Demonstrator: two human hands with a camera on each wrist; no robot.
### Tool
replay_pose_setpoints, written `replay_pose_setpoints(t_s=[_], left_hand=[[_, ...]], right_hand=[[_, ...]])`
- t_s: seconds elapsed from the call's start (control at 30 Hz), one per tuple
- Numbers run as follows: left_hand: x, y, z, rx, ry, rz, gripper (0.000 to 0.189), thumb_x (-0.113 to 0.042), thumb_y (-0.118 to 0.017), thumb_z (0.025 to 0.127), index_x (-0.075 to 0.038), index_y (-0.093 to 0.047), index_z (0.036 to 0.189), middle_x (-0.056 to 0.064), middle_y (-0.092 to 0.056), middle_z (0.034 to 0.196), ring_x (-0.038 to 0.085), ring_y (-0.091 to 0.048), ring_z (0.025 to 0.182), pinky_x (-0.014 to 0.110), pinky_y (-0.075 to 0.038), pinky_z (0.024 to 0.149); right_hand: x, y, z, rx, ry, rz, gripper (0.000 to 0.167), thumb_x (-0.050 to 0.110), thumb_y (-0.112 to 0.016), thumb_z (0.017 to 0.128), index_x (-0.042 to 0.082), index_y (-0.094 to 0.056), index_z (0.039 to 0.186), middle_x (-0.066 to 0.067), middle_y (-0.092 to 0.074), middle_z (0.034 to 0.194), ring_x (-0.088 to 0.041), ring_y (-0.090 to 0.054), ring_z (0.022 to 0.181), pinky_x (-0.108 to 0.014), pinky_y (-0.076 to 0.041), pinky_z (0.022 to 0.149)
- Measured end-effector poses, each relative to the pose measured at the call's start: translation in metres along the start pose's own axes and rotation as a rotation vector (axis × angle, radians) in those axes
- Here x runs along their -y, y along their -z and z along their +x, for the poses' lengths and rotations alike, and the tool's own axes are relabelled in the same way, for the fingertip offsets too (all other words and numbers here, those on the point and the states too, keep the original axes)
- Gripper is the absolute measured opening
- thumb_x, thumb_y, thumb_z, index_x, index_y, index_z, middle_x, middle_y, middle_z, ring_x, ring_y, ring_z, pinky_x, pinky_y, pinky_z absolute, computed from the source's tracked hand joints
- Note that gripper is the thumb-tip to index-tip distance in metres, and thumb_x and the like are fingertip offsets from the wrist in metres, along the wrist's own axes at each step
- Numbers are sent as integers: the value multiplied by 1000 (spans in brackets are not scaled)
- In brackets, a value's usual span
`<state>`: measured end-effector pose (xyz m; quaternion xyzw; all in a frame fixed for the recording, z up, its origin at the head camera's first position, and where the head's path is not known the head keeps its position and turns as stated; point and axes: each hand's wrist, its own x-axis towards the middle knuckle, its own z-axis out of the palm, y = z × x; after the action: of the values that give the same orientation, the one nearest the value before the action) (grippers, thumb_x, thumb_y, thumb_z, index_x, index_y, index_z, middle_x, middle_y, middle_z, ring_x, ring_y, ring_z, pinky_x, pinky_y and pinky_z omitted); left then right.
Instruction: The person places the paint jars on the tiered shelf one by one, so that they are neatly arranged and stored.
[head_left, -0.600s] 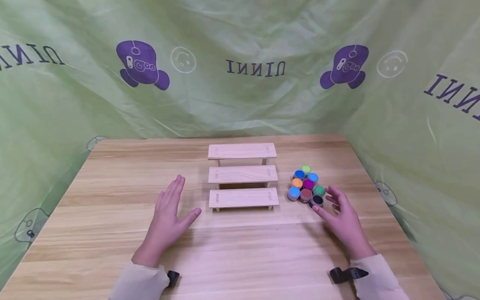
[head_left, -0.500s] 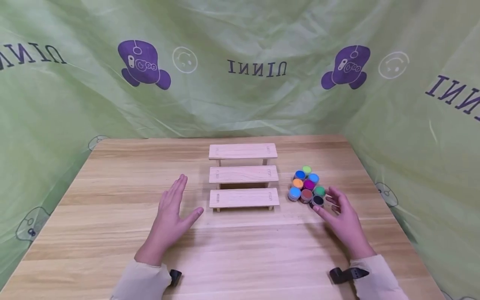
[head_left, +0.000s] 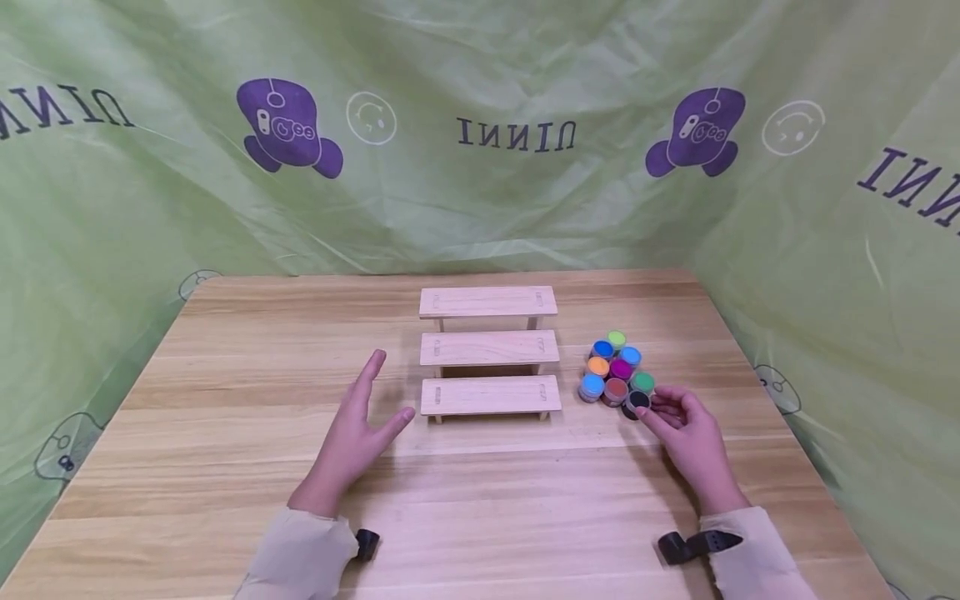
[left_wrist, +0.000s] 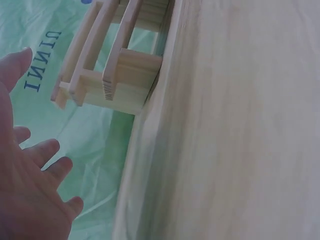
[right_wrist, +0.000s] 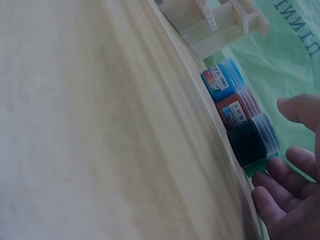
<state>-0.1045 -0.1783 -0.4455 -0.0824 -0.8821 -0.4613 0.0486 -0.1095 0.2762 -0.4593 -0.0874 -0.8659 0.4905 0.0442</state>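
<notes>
A cluster of small paint jars stands on the right of the wooden table [head_left: 480, 492], with lids in several colours. My right hand [head_left: 693, 442] is at the cluster's near right corner, beside the black paint jar [head_left: 637, 403]. In the right wrist view, the thumb [right_wrist: 297, 109] is apart from the black jar [right_wrist: 247, 142], and the other fingers lie just past it, bent and holding nothing. The left hand [head_left: 352, 446] hovers over the table with thumb and fingers spread, left of a three-step wooden rack [head_left: 490, 394].
The rack's three shelves rise toward the back of the table. A green printed curtain [head_left: 517, 208] hangs behind the table and along both sides. Light blue [right_wrist: 222, 80] and red-brown [right_wrist: 237, 110] jars stand right beside the black one.
My right hand has come slightly nearer the black jar, its fingers drawn closer together. The left hand has shifted a little to the right. The jars and rack stay put.
</notes>
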Motion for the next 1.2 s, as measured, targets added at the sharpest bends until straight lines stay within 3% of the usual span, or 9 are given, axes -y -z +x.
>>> replay_pose_setpoints(t_s=[0.13,0.4,0.57,0.7,0.9,1.13,1.2], left_hand=[[3,-3,4,32,42,-120,94,-31,-71,95,-28,-6,162,2,-20,166,32,-18,152,63,-19,117],[9,-12,11,56,71,-269,92,-27,-74,93,-20,-14,162,5,-29,163,29,-25,150,58,-17,120],[14,-22,13,110,99,-322,93,-26,-77,91,-16,-17,161,7,-36,160,33,-27,149,65,-12,118],[16,-28,14,130,122,-291,96,-31,-79,88,-16,-19,161,7,-40,157,33,-29,148,63,-12,118],[16,-34,15,157,144,-231,98,-33,-81,86,-15,-20,161,6,-43,155,27,-31,147,56,-13,121],[14,-38,17,136,130,-118,86,-30,-79,88,-12,-32,157,10,-55,146,35,-36,143,57,-20,119],[14,-38,17,136,131,-85,82,-30,-79,89,-12,-35,156,10,-57,143,35,-40,140,55,-17,120]], right_hand=[[0,-3,0,-4,-21,-5,54,27,-73,95,-6,-53,133,-25,-58,130,-24,-61,111,-2,-43,82],[-2,-4,1,-20,-28,-18,54,28,-74,94,-5,-55,132,-24,-60,129,4,-56,96,-2,-43,80],[-4,-1,1,-38,-14,-53,53,27,-75,93,-4,-56,131,-24,-61,127,10,-52,90,-1,-43,78],[-3,-1,2,-34,-20,-66,53,28,-75,93,-4,-58,131,-24,-62,126,4,-56,92,-2,-44,77],[-2,-3,2,-41,-52,-79,50,28,-75,93,-2,-59,130,-22,-63,124,-17,-62,102,-2,-43,76],[-2,-6,2,-43,-62,-67,55,31,-78,90,-2,-60,129,-22,-64,124,-17,-63,101,-3,-45,76],[-2,-7,2,-44,-59,-68,55,31,-79,89,-2,-60,129,-22,-64,124,-20,-64,103,-3,-44,76]])
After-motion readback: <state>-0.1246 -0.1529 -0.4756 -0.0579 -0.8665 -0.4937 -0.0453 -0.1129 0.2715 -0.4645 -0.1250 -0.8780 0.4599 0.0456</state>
